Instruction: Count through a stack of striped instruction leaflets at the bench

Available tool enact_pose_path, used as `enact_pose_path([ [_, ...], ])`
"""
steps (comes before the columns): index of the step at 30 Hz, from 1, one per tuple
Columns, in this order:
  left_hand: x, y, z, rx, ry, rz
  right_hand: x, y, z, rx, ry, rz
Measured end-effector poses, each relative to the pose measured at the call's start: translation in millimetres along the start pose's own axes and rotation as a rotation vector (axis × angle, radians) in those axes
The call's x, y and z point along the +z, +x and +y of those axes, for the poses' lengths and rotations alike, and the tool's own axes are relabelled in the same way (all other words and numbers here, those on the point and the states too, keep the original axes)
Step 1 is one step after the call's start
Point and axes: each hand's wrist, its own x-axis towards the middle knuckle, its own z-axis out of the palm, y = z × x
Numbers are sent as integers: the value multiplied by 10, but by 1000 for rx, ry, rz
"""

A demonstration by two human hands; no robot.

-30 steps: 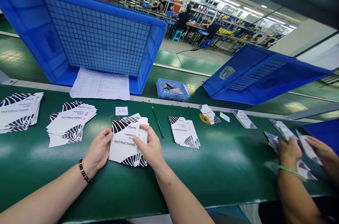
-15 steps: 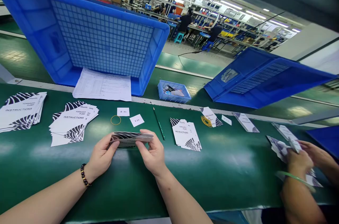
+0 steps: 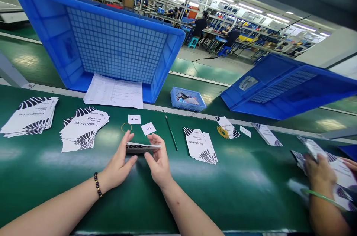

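The left hand and the right hand clasp a small stack of instruction leaflets between them, fingers at each end, the stack held edge-on just above the green table near its front middle. Both hands are closed on this stack, squaring its edges as far as can be judged.

Just beyond the stack lie a rubber band and two small paper slips, with a green pencil to their right. The band is loose on the table, so the stack in the hands looks not yet bound.

To the left lie two fanned piles of the same leaflets, one near and one at the far left; neither shows a band round it. To the right is another pile, and beyond it a few leaflets with a yellow band.

A tilted blue crate stands behind with a printed sheet in its mouth, and a small blue tray of odds and ends sits beside it.

At the right edge a co-worker's hand handles leaflets too, blurred.

By this showing, several piles are counted out but still unbundled, and the one in hand is at the gathering stage
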Motion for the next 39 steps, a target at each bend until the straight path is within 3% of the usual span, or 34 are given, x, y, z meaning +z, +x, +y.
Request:
enact_pose_path([
  [6, -19, 35, -22, -76, 24, -7, -48, 51, 60, 62, -78, -56],
  [12, -42, 55, -3, 31, 50, 36, -56, 83, 17, 65, -106, -62],
  [18, -25, 16, 0, -6, -36, 111, -40, 60, 13, 88, -50, -56],
  [23, 4, -5, -27, 67, -23, 64, -38, 37, 4, 40, -110, -93],
  [29, -4, 23, -47, 24, 5, 31, -55, 36, 26, 39, -162, -96],
  [35, -32, 25, -8, 2, 37, 48, -72, 51, 37, 35, -236, -82],
  [39, -16, -1, 13, 103, -20, 113, -67, 58, -3, 35, -263, -83],
])
